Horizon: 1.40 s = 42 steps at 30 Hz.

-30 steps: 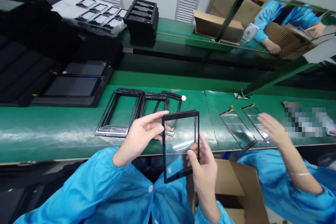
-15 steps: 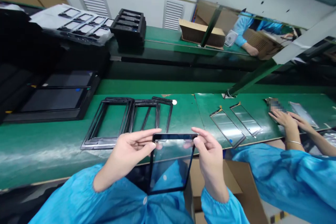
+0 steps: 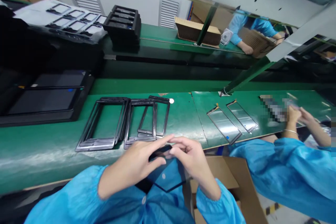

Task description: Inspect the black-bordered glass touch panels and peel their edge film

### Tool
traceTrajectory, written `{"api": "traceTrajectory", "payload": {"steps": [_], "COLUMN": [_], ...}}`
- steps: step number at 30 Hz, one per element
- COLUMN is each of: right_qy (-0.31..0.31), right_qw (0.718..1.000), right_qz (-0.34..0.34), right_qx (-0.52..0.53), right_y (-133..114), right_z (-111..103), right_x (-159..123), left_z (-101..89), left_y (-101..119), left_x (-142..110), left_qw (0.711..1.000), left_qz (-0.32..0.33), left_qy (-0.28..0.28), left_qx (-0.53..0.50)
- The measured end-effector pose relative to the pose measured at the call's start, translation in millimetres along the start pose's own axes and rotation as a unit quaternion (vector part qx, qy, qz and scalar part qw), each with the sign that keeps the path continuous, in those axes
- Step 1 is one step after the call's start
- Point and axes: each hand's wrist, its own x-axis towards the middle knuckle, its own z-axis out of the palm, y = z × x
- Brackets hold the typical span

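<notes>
A clear glass panel with a black border (image 3: 170, 178) hangs tilted in front of my chest, its lower corner pointing down. My left hand (image 3: 135, 162) is closed on the panel's upper left edge, with the thumb on the near side and fingers reaching over the top. My right hand (image 3: 191, 155) pinches the top right corner, its fingertips close to those of my left. Both hands cover much of the upper border. Just beyond them, several black rectangular frames (image 3: 127, 122) lie overlapping on the green bench (image 3: 181, 122).
Two thin glass panels (image 3: 224, 126) lie to the right, near a co-worker's hands (image 3: 294, 117). Black trays with dark screens (image 3: 43, 99) stand at left. A green post (image 3: 246, 75) rises from the bench. An open cardboard box (image 3: 223, 171) sits below the front edge.
My hands have drawn together at the top, and the panel has turned from square-on to tilted. The co-worker's hands have shifted to the right with a blurred item.
</notes>
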Motion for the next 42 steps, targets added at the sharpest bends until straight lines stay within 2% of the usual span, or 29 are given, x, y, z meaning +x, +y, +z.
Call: {"api": "traceTrajectory", "payload": {"steps": [1, 3, 6, 8, 12, 16, 19, 27, 33, 35, 37, 39, 40, 42], "right_qy": [-0.014, -0.03, -0.024, 0.03, 0.153, 0.223, 0.24, 0.217, 0.275, 0.256, 0.232, 0.223, 0.223, 0.221], "right_qw": [1.0, 0.998, 0.997, 0.996, 0.984, 0.974, 0.971, 0.976, 0.961, 0.965, 0.971, 0.974, 0.974, 0.975], "right_qz": [0.014, 0.038, 0.069, 0.078, 0.054, 0.002, -0.019, -0.018, -0.012, -0.016, -0.023, -0.025, -0.024, -0.024], "right_qx": [-0.003, -0.034, -0.038, 0.008, 0.075, 0.038, 0.007, -0.004, 0.018, 0.05, 0.054, 0.027, 0.014, -0.001], "right_y": [2, 7, 18, 26, 31, 20, 13, 8, 16, 19, 20, 20, 20, 19], "right_z": [-7, -27, -56, -65, -52, -33, -27, -27, -22, -23, -24, -24, -22, -19], "right_x": [0, -2, -9, -14, -16, -15, -16, -20, -18, -19, -21, -25, -26, -29], "left_z": [0.4, 0.3, 0.5, 2.6, 9.3, 12.2, 12.2, 10.7, 16.7, 16.5, 12.3, 5.0, 0.9, -6.2], "left_y": [0, -2, -9, -14, -20, -18, -17, -19, -10, -12, -15, -17, -17, -15], "left_x": [0, -2, -8, -10, -11, -10, -12, -16, -15, -14, -13, -8, -4, 5], "left_qw": [0.999, 0.99, 0.95, 0.926, 0.905, 0.898, 0.895, 0.895, 0.881, 0.889, 0.922, 0.961, 0.971, 0.976], "left_qz": [-0.024, -0.09, -0.17, -0.186, -0.176, -0.182, -0.187, -0.201, -0.222, -0.216, -0.17, -0.086, -0.036, 0.046], "left_qy": [-0.016, 0.006, 0.11, 0.164, 0.217, 0.229, 0.235, 0.227, 0.253, 0.254, 0.254, 0.252, 0.235, 0.163], "left_qx": [-0.03, -0.109, -0.236, -0.286, -0.322, -0.328, -0.329, -0.326, -0.332, -0.314, -0.238, -0.079, 0.009, 0.136]}}
